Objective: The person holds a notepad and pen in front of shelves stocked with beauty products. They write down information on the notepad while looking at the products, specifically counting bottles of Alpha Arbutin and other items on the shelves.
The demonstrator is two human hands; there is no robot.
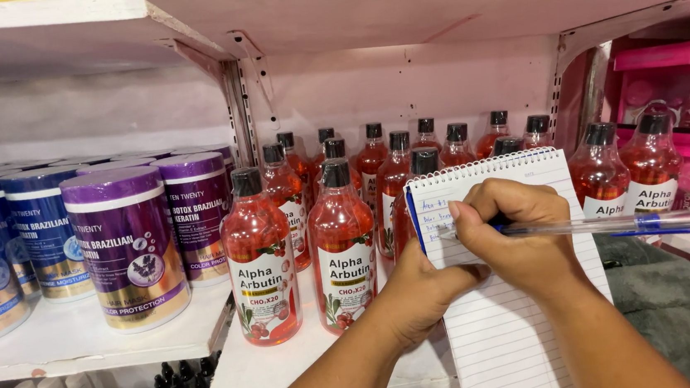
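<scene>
Centre-right of frame: left hand (416, 292) grips the spiral notepad (507, 288) from behind, propping it against the shelf edge (249, 377). Right hand (515, 233) is closed around a blue pen (631, 225), tip on the upper lines. Red bottles (261, 259) stand just left; purple tubs (125, 246) far left.
</scene>
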